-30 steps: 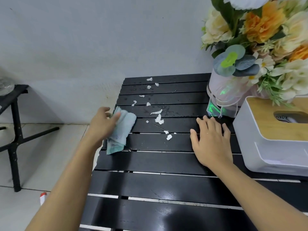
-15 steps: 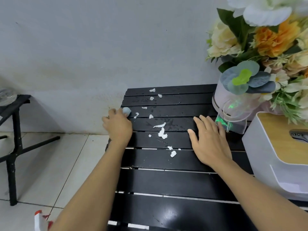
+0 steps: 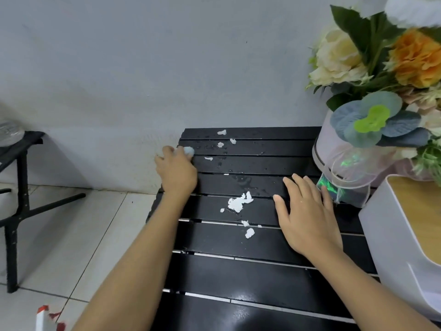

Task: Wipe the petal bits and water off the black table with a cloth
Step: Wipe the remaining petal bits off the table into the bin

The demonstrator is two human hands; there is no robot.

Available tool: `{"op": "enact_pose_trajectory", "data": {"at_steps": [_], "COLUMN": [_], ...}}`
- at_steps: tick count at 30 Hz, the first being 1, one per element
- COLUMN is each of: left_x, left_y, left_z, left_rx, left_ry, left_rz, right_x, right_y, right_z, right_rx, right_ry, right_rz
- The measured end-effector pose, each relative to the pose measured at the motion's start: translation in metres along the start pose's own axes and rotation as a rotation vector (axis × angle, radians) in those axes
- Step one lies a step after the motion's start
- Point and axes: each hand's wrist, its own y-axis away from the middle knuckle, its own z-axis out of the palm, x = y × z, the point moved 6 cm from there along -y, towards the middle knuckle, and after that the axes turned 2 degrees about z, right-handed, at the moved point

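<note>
Gripping a bunched pale-blue cloth (image 3: 189, 151), the left hand (image 3: 177, 172) sits at the far-left edge of the slatted black bench (image 3: 238, 278), fingers curled down over the fabric so that only a small tuft shows past the knuckles; the cloth is pressed to the slats well to the left of the flower box (image 3: 343, 163), which looks like the start of a sweep across the mess; the left forearm runs long and nearly straight from the near edge, wrist slightly bent outward. The right hand (image 3: 307, 216) holds nothing; it lies flat, palm down, fingers spread and together pointing away, just in front of the flower box, probably to steady the light bench against the push of wiping. White petal bits (image 3: 238, 203) lie in a clump left of the flat hand, with smaller scraps (image 3: 222, 132) scattered on the far slats left of the flower box; water drops (image 3: 243, 180) glisten between them; none of it looks cleared. A white tissue box (image 3: 401, 247) with a wooden top stands just right of and nearer than the flower box.
</note>
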Motion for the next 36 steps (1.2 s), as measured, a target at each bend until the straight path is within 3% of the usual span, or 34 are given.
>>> {"op": "enact_pose_trajectory", "data": {"at_steps": [2,4,6,8,11,13,14,16,18,19,20,22,24,26,29,33,36], "left_x": [0.030,0.048,0.044,0.027,-0.008,0.001,0.015,0.051,0.067,0.064,0.054,0.022,0.001,0.005,0.017,0.030,0.030], "left_y": [0.034,0.078,0.088,0.048,-0.025,-0.031,-0.024,0.002,0.026,0.025,0.011,-0.029,-0.059,-0.063,-0.064,-0.044,-0.052], "left_z": [0.000,-0.005,-0.018,-0.023,-0.008,0.004,0.007,0.012,0.017,0.013,0.007,-0.006,-0.004,0.010,0.022,0.017,0.005], "left_rx": [0.006,-0.107,-0.222,-0.114,-0.014,0.005,0.008,-0.004,-0.111,-0.186,-0.198,-0.055,0.000,-0.042,0.003,-0.105,-0.208], "left_ry": [0.024,0.180,0.330,0.336,0.249,0.108,0.055,0.036,0.142,0.230,0.312,0.374,0.275,0.139,0.061,0.188,0.398], "left_rz": [0.216,0.484,0.610,0.514,0.029,-0.138,-0.121,0.126,0.438,0.498,0.471,0.234,-0.014,-0.133,-0.041,0.461,0.436], "right_x": [0.000,0.000,0.000,-0.001,-0.001,0.000,0.000,0.000,0.000,0.000,0.000,0.000,0.000,0.001,0.001,0.001,0.000], "right_y": [0.000,0.000,0.000,0.000,-0.001,-0.001,0.000,0.000,0.000,0.000,0.000,0.000,0.000,0.000,0.000,0.000,0.000], "right_z": [0.000,-0.001,-0.002,-0.002,-0.002,-0.001,-0.001,-0.002,-0.002,-0.002,-0.002,-0.002,-0.002,-0.001,0.000,0.000,-0.001], "right_rx": [0.007,-0.005,-0.007,-0.013,-0.005,0.000,0.003,0.003,-0.007,-0.005,0.003,0.014,0.017,0.019,0.022,0.017,0.019], "right_ry": [0.007,0.015,0.014,0.021,0.016,0.010,0.011,0.016,0.022,0.024,0.026,0.022,0.013,0.022,0.023,0.028,0.027], "right_rz": [0.000,-0.001,0.006,0.007,0.003,0.005,0.006,0.006,0.001,0.001,0.003,0.005,0.006,0.005,0.006,0.008,0.011]}}
